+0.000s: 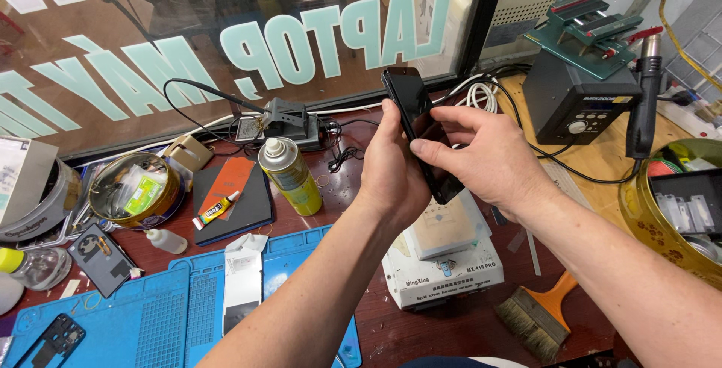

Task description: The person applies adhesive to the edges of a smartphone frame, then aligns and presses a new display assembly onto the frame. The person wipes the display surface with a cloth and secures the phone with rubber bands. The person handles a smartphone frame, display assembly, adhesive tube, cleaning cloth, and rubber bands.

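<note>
I hold a black smartphone (412,112) upright in the air above the workbench, its dark screen side turned to the right. My left hand (389,172) grips it from behind along its left edge. My right hand (481,154) presses on the phone's face from the right, with the fingers spread over the lower half of the glass. The phone's bottom end is hidden between the two hands.
Below the hands sits a white heating-pad box (440,263). A yellow spray can (290,176), a glue tube (216,210) on a black pad, a blue work mat (158,315), a brush (535,315), a round tin (135,189) and a black hot-air station (575,105) surround them.
</note>
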Available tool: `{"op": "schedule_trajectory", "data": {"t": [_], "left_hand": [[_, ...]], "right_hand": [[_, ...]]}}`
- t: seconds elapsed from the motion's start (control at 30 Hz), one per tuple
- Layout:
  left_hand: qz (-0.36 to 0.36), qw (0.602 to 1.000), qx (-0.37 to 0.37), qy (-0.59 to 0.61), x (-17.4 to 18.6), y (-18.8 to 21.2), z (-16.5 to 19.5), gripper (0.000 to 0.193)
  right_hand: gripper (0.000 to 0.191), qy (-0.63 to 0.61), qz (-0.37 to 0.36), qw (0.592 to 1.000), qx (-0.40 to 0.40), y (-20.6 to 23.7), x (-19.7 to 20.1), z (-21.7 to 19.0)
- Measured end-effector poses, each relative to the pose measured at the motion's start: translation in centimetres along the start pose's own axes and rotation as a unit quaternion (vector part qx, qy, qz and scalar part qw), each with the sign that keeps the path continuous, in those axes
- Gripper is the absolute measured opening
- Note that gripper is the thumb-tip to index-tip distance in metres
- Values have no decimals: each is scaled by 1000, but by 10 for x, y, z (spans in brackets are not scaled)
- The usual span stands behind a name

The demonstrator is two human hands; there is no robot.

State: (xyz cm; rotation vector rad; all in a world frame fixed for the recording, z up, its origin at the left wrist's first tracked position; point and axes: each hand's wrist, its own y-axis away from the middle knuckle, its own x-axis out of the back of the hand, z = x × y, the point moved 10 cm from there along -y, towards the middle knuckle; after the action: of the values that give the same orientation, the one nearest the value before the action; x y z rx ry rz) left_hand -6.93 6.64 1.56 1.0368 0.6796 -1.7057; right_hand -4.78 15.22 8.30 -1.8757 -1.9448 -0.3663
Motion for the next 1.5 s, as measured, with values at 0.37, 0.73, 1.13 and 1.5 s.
{"op": "schedule_trajectory", "data": {"t": [0.37, 0.73, 1.13, 1.5], "left_hand": [[15, 1000, 5, -9, 0, 0, 0, 61], [24, 1000, 11, -4, 12, -4, -4, 64], [81, 997, 6, -2, 24, -2, 0, 55], [55, 998, 22, -3, 23, -1, 7, 64]], "right_hand": [[60, -1, -17, 999, -28, -1, -2, 1], [61, 12, -15, 999, -42, -4, -7, 10], [63, 62, -9, 998, -26, -11, -14, 21], [67, 166, 5, 986, -24, -11, -13, -2]]}}
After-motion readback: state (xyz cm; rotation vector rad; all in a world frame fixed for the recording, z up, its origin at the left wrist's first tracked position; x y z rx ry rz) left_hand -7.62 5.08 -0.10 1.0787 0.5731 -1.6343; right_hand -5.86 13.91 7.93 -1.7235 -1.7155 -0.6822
